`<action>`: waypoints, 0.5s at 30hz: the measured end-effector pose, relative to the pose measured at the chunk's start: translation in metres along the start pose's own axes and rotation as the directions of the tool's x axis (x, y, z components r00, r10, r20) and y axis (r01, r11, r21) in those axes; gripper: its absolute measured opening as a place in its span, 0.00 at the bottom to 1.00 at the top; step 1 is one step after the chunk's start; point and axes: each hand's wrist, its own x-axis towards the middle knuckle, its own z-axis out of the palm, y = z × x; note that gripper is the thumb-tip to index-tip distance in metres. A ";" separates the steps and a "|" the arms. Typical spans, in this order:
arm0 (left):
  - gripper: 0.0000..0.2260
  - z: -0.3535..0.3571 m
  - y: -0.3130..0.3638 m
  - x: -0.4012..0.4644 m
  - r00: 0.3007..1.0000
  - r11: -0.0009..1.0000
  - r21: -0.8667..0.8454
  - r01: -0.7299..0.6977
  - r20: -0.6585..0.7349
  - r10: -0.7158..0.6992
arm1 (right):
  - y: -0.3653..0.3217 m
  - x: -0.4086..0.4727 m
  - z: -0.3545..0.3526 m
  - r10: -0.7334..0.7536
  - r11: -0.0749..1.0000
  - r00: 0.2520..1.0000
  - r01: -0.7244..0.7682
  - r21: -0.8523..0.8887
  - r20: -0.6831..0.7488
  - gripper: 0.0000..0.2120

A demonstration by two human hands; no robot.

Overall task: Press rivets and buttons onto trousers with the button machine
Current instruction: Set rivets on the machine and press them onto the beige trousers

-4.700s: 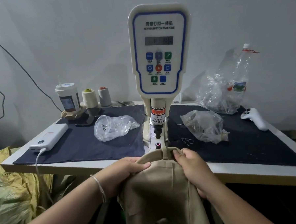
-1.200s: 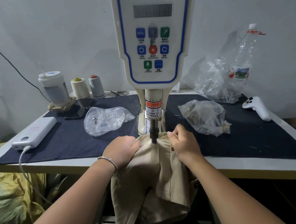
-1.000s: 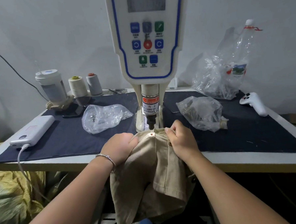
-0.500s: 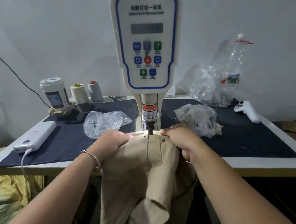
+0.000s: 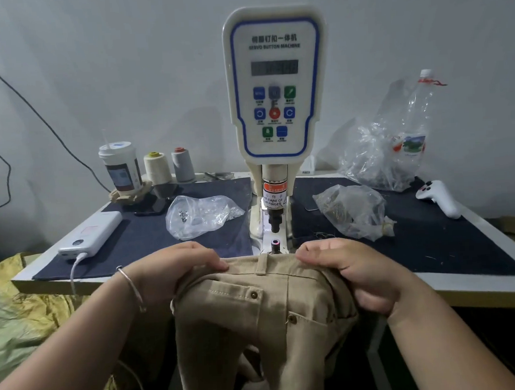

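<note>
Beige trousers (image 5: 257, 323) hang off the table's front edge, waistband up, just below the button machine (image 5: 277, 104). My left hand (image 5: 173, 270) grips the waistband on the left and my right hand (image 5: 352, 270) grips it on the right, a belt loop between them. Two brown rivets show at the pocket corners, one at the left (image 5: 254, 295) and one lower right (image 5: 292, 318). The machine's punch (image 5: 274, 220) is raised above the lower die (image 5: 275, 244), and the fabric lies in front of the die, not on it.
On the dark blue mat (image 5: 151, 239) lie a clear bag of metal parts (image 5: 200, 215), a second bag (image 5: 352, 210), a power bank (image 5: 91, 235) with its cable, a cup (image 5: 120, 167), two thread cones (image 5: 169, 166), a white controller (image 5: 438, 197) and a large bag with a bottle (image 5: 391, 155).
The trousers have been pulled back from under the punch toward me and shifted; the waistband now sits in front of the die with a belt loop at centre. Both hands kept their grip.
</note>
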 end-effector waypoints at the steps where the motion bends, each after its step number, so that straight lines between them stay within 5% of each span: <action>1: 0.30 -0.003 0.004 -0.003 1.000 1.000 0.017 0.012 -0.016 -0.012 | -0.004 -0.005 -0.002 -0.017 0.998 0.999 0.019 -0.055 0.038 0.10; 6: 0.35 -0.011 0.010 -0.017 0.999 0.999 0.030 0.022 -0.049 -0.021 | -0.020 -0.030 -0.013 -0.023 0.975 0.981 0.066 -0.213 0.195 0.21; 10: 0.37 0.001 0.006 -0.031 0.997 0.997 0.018 -0.070 -0.012 0.070 | -0.018 -0.038 -0.014 -0.072 0.930 0.996 0.083 -0.358 0.043 0.21; 15: 0.28 0.029 0.021 -0.048 0.939 0.977 -0.069 -0.201 0.272 0.212 | -0.015 -0.039 0.010 -0.069 0.920 0.989 0.114 -0.374 0.132 0.22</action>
